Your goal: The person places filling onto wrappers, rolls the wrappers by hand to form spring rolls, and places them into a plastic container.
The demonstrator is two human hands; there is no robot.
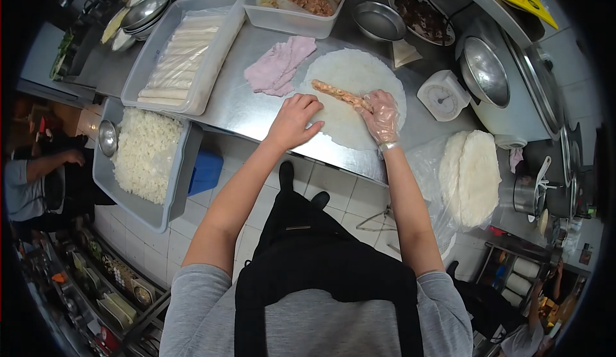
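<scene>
A round white wrapper sheet [350, 129] lies flat on the steel table [240, 100]. Across it runs a strip of orange-brown filling [337, 92]. My right hand [383, 118], in a clear plastic glove, has its fingers curled at the right end of the strip; whether it grips any filling is hidden. Bare, my left hand [296, 121] rests at the sheet's left edge, palm down with fingers partly spread and nothing in it. A pink cloth [280, 66] is crumpled just beyond my left hand.
Left: a tub of white rolls [221, 52] and a grey bin [172, 196] of white shreds [144, 158]. Right: a dial scale [444, 95] and stacked sheets [470, 178]. Behind: a filling tub [289, 22] and metal bowl [379, 21]. People stand far left [29, 187] and lower right [526, 341].
</scene>
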